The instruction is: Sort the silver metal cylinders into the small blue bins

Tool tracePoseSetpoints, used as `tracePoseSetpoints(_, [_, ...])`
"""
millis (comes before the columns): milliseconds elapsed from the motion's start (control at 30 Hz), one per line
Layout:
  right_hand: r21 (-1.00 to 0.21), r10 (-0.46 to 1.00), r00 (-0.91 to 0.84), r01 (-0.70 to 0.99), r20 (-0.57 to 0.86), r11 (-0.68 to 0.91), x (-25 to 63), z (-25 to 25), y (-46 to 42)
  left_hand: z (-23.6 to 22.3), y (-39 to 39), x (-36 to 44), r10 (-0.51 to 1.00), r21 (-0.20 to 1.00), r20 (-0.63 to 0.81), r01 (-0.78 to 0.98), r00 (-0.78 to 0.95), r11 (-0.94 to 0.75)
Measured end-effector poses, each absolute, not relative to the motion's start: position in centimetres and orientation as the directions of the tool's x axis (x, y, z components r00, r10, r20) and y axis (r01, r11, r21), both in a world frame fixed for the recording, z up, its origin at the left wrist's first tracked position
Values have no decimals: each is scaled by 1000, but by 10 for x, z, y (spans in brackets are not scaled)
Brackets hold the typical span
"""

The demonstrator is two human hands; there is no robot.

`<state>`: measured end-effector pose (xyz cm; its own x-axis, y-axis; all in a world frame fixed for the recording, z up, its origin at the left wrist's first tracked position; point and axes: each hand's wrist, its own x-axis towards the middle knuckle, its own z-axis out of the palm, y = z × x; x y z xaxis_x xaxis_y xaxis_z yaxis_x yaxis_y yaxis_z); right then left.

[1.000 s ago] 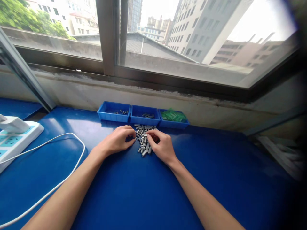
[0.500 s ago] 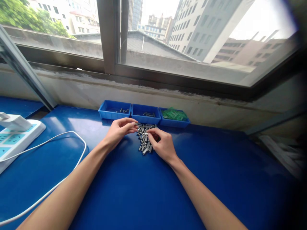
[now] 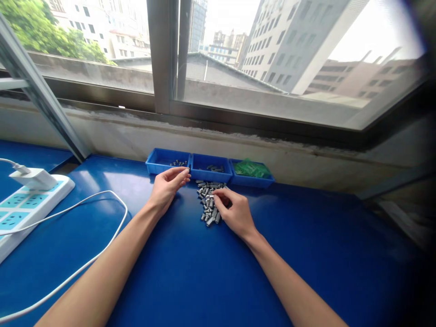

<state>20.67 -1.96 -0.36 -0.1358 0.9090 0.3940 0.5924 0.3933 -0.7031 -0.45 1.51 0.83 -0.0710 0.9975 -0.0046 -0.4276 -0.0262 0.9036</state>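
A pile of small metal screws and cylindrical pieces (image 3: 208,204) lies on the blue table. At its left, my left hand (image 3: 167,186) is raised by the front of the left blue bin (image 3: 155,170), thumb and fingers pinched on a small dark part whose kind I cannot make out. My right hand (image 3: 235,210) reaches over the pile's right side. Its thumb and forefinger close on a small silvery piece among the others; the fingers partly hide it.
A middle blue bin (image 3: 204,175) holds some dark metal pieces, and a right blue bin (image 3: 252,181) holds green plastic bags (image 3: 251,168). At left lie a power strip (image 3: 64,185) with a charger (image 3: 36,178) and a white cable (image 3: 125,213). A window stands behind.
My left hand has moved away from the pile, toward the left bin, with a small part in its fingertips. My right hand stays at the pile. The view has shifted slightly.
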Motion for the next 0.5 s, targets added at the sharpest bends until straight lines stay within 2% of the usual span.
tracePoseSetpoints(100, [-703, 910, -139, 594, 390, 392, 208, -4, -19, 11, 18, -8, 991, 869, 9, -489, -132, -73])
tracePoseSetpoints(200, [-703, 911, -137, 595, 388, 389, 208, -4, -20, 14, 19, -11, 993, 846, 16, -529, -116, -75])
tracePoseSetpoints(300, [-703, 911, -135, 594, 390, 390, 207, -3, -20, 13, 17, -11, 994, 878, 68, -469, -81, -98])
tracePoseSetpoints(367, [-701, 910, -136, 596, 392, 391, 206, -1, -20, 11, 14, -9, 991, 942, 132, -307, -32, -136])
tracePoseSetpoints(433, [-699, 908, -140, 596, 394, 395, 205, -1, -21, 8, 11, -7, 977, 978, 206, -51, 44, -204])
tracePoseSetpoints(500, [-698, 906, -146, 593, 397, 401, 205, -1, -20, 6, 7, -4, 944, 926, 298, 199, 138, -321])
